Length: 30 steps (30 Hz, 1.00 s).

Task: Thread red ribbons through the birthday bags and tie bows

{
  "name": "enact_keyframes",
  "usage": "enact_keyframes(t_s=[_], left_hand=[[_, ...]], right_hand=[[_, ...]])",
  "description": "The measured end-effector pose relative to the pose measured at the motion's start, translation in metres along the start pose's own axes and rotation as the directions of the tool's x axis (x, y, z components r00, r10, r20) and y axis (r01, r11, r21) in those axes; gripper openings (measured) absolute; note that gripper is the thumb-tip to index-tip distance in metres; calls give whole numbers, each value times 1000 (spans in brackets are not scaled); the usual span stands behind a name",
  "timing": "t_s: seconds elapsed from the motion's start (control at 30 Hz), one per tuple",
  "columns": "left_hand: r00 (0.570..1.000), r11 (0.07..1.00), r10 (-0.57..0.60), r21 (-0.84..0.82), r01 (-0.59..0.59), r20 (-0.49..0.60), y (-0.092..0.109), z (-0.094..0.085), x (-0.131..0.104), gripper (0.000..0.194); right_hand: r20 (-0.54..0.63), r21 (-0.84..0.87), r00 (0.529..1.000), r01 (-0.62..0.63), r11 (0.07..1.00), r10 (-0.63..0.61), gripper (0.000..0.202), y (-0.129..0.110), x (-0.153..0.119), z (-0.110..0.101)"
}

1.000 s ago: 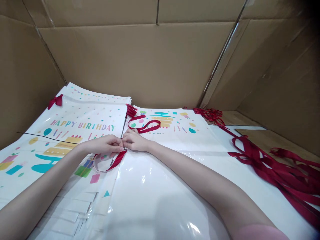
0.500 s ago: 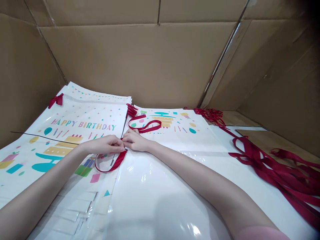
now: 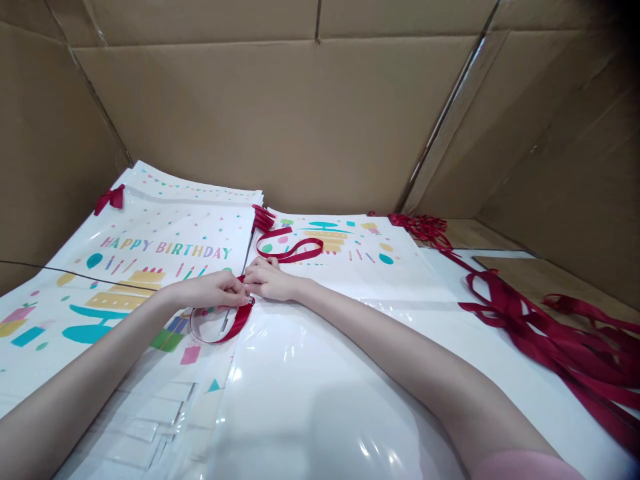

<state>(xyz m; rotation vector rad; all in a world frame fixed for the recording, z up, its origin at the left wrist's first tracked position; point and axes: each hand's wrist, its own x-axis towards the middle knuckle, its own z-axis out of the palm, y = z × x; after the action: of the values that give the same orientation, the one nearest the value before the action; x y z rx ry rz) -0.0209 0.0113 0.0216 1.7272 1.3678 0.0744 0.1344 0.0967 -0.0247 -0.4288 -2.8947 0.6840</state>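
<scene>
My left hand [image 3: 224,289] and my right hand [image 3: 270,280] meet at the left edge of a glossy white sheet [image 3: 320,360]. Both have their fingertips pinched on a dark red ribbon [image 3: 240,324]. A loop of it hangs below my left hand, and a red ribbon length [image 3: 313,244] curls beyond my right hand. My fingers hide the spot where the ribbon meets the sheet. Under my left arm lies a stack of white "Happy Birthday" sheets [image 3: 165,223], with a red bow [image 3: 110,199] at its far left corner.
Loose red ribbons [image 3: 545,340] spread over the right side. Another bunch of ribbon [image 3: 423,227] lies at the back. Tall cardboard walls [image 3: 260,120] enclose the back and sides. A thin dark cord [image 3: 75,273] crosses the left stack. A cardboard piece [image 3: 530,277] lies at right.
Hardly anything differs: both hands stay pinched at the same spot on the ribbon. At left, the thin dark cord has shifted and now reaches the picture's edge.
</scene>
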Motion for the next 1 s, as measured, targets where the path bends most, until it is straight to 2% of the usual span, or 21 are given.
enact_keyframes(t_s=[0.23,0.6,0.83,1.0], left_hand=[[998,999,-43,21,44,-37,-5,1,3,41],[999,998,-30,50,31,-34,-1,0,-1,43],[999,998,-10,55,12,-53,1,3,-1,39],[991,993,1,119,14,-132,1,4,-3,38]], right_hand=[[64,-39,997,40,998,-38,25,-5,-1,-8],[117,-22,991,-62,998,64,25,-11,1,-7],[102,-25,991,-80,997,82,23,-11,2,-5],[97,-17,993,-69,997,71,24,-9,2,-4]])
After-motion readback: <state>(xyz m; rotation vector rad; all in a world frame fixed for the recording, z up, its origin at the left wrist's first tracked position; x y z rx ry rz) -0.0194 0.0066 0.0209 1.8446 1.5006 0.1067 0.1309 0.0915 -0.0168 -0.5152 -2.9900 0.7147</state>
